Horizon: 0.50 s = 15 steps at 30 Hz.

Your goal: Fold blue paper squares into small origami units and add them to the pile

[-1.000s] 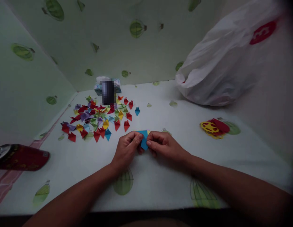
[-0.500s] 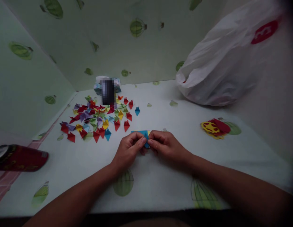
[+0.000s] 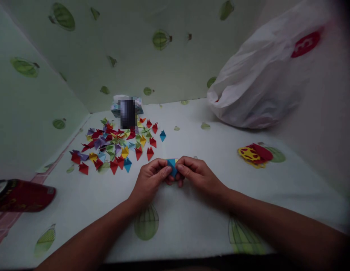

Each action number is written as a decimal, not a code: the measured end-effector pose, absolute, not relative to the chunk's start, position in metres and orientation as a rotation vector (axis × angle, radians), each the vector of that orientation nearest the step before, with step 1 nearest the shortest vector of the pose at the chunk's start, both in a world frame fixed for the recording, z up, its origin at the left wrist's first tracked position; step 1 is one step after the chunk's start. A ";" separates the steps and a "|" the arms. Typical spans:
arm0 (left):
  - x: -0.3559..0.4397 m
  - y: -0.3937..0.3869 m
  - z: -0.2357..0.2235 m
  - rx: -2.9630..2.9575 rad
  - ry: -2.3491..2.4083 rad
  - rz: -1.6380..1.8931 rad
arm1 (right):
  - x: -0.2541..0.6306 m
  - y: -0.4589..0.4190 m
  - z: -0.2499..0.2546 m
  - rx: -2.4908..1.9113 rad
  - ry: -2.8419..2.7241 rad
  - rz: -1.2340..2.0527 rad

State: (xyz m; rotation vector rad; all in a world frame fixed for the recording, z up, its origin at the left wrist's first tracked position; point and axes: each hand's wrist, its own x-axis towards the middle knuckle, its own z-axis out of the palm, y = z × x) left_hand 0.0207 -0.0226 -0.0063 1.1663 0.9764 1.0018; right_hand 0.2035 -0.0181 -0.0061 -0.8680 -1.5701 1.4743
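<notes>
Between my two hands is a small folded piece of blue paper, held just above the table, with a bit of pale yellow at its upper right. My left hand pinches its left side between thumb and fingers. My right hand grips the right side the same way, thumb on top. Fingertips of both hands curl underneath and are partly hidden. Left of my hands lies a pile of small folded paper pieces in red, purple, yellow, green and blue. A single blue folded piece lies apart at the pile's right.
A red can stands at the left. A tissue box with a blurred dark object in front is at the back. A white plastic bag fills the back right. Red and yellow cut-paper pieces lie at the right.
The blue paper now shows a narrower, pointed shape; its wide flat upper edge no longer shows at the left. My fingers have shifted on it, and the camera view has moved slightly.
</notes>
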 end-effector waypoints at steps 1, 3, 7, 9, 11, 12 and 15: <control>0.020 -0.022 -0.007 1.147 0.969 1.009 | 0.204 -0.017 -0.007 -0.839 -1.523 1.527; 0.020 -0.021 -0.009 1.109 0.955 1.015 | 0.204 -0.016 -0.008 -0.800 -1.450 1.605; 0.021 -0.021 -0.011 1.035 0.925 1.009 | 0.205 -0.014 -0.010 -0.787 -1.390 1.663; 0.021 -0.021 -0.011 1.001 0.904 1.008 | 0.205 -0.014 -0.010 -0.776 -1.368 1.680; 0.021 -0.021 -0.011 0.981 0.896 1.016 | 0.205 -0.015 -0.011 -0.754 -1.348 1.698; 0.021 -0.021 -0.011 0.977 0.897 1.019 | 0.204 -0.015 -0.011 -0.745 -1.336 1.704; 0.021 -0.020 -0.011 0.980 0.904 1.020 | 0.203 -0.016 -0.013 -0.709 -1.300 1.730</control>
